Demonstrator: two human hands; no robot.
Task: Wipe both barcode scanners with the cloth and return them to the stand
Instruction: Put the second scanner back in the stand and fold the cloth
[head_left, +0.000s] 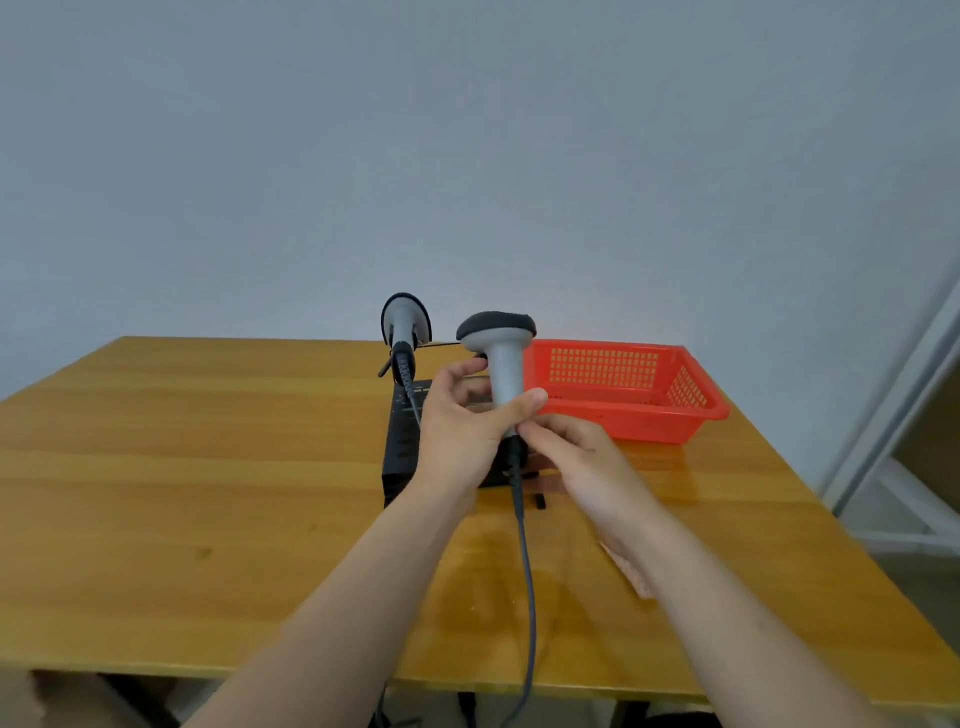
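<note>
The scanner (503, 374) is held upright in the air above the middle of the table (208, 441), its dark head on top and its grey handle pointing down. The left hand (462, 421) grips the handle, with the thumb curled across the near side and the fingers wrapped behind. The right hand (569, 454) comes in from the right with curled fingers, and its fingertips (527, 428) meet the handle's base where the cable (525, 571) begins; whether they pinch it or only touch it cannot be told. The grey cable hangs from the scanner, runs between the forearms and drops over the near table edge. Just behind the hands sits the black stand (400, 447), and the second scanner (404, 325) stands on its far left part, head up, with a coiled black cord below it. To the right of the stand, near the far edge, lies a red basket (691, 410) with perforated walls. A pale wall (467, 156) rises behind the table.
</note>
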